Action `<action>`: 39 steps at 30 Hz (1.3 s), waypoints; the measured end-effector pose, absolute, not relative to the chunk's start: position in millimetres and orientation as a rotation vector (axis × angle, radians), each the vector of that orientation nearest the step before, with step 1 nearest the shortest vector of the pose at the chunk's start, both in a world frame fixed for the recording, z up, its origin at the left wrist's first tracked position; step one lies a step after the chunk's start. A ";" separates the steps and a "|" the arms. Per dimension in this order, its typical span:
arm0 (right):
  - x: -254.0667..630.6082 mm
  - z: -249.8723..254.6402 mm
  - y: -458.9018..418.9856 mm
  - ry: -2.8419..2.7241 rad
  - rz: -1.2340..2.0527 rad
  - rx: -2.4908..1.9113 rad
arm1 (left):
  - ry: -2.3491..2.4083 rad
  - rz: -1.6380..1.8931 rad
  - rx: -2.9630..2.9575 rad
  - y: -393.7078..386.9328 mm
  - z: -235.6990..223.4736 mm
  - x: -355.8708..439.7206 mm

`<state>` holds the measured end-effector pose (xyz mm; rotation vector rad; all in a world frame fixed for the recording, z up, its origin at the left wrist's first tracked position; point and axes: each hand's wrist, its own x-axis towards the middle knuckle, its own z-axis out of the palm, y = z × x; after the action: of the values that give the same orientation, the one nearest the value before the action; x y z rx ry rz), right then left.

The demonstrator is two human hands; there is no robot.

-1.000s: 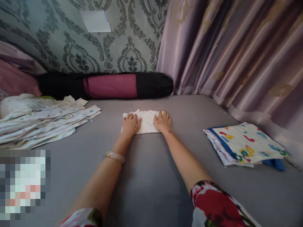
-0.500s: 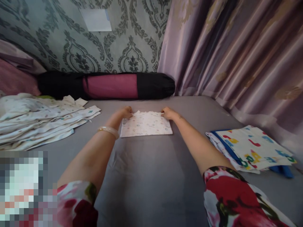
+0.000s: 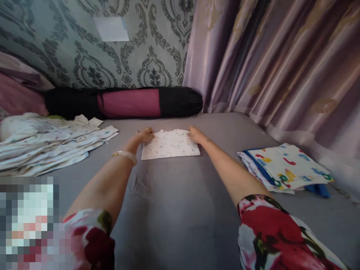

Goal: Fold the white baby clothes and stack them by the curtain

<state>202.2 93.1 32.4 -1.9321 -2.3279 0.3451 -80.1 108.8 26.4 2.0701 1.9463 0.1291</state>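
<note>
A folded white garment point(image 3: 171, 145) with a small scattered print lies flat on the grey bed sheet point(image 3: 180, 198). At its far left corner is my left hand point(image 3: 146, 135), fingers closed on the edge of the cloth. My right hand point(image 3: 195, 134) grips the far right corner in the same way. Between the hands the far edge looks slightly uneven. Some fingertips are hidden behind the cloth, and a pale bangle point(image 3: 125, 155) circles my left wrist.
White printed clothes point(image 3: 56, 144) lie spread in a layered pile at left. At right sits a folded stack point(image 3: 289, 165) with a colourful top piece. A long black and pink rolled bag point(image 3: 128, 103) rests along the wall, beside the purple curtain point(image 3: 239, 56).
My view has shifted slightly to the right. Both hands keep their places at the far corners of the folded garment, which stays about where it was on the sheet.
</note>
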 end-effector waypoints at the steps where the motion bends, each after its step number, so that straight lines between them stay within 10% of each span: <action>1: 203.8 34.4 88.8 -2.299 0.362 -1.915 | 1.969 0.154 2.068 102.4 29.4 -80.0; 21: 249.6 121.4 49.0 -2.166 0.370 -1.337 | 1.487 0.675 2.242 35.8 130.8 -103.9; 39: 262.2 22.4 -89.8 -2.537 0.039 -1.105 | 1.427 0.487 2.710 -87.3 23.7 -101.1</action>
<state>262.2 -89.8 22.4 -1.1047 -2.5366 0.0388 -101.1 -87.3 23.7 2.7096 1.4266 0.4867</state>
